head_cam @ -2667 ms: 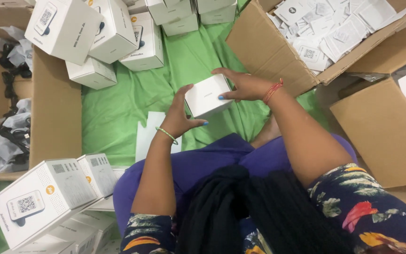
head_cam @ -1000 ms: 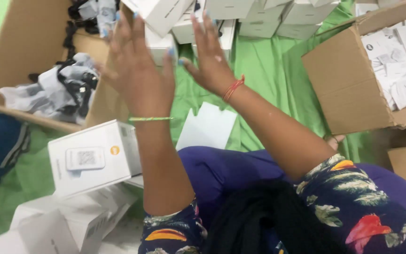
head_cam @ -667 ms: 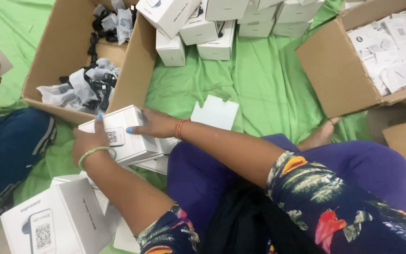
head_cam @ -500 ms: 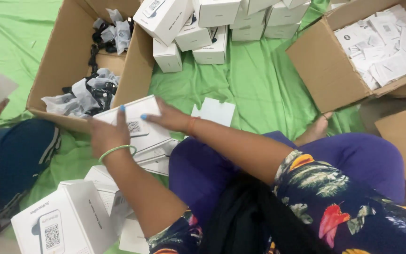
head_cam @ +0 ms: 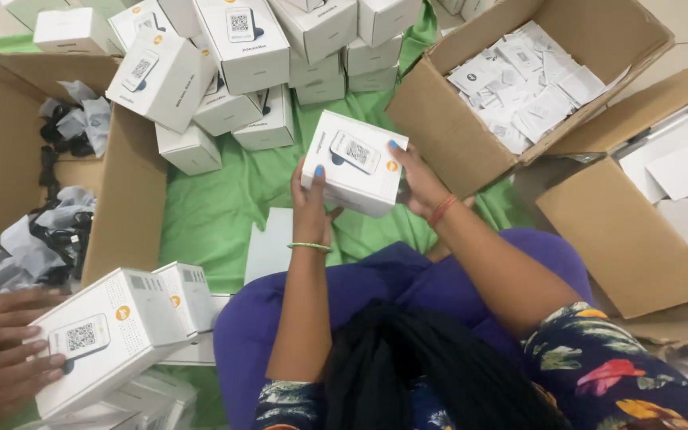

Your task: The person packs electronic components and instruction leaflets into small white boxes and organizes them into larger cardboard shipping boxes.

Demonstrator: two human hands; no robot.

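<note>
I hold a white square box with a printed device picture on its lid, raised over the green cloth in front of my lap. My left hand grips its left side, thumb on the edge. My right hand grips the right side, fingertips on the lid's corner. A flat white card lies on the cloth just below the box.
A heap of the same white boxes lies at the far side. A cardboard carton with black cables in bags is left; a carton of small white packets is right. Another person's hands touch a box at lower left.
Both my hands took a white box from the pile at my left and brought it up to the middle, in front of me. The view swung back right.
</note>
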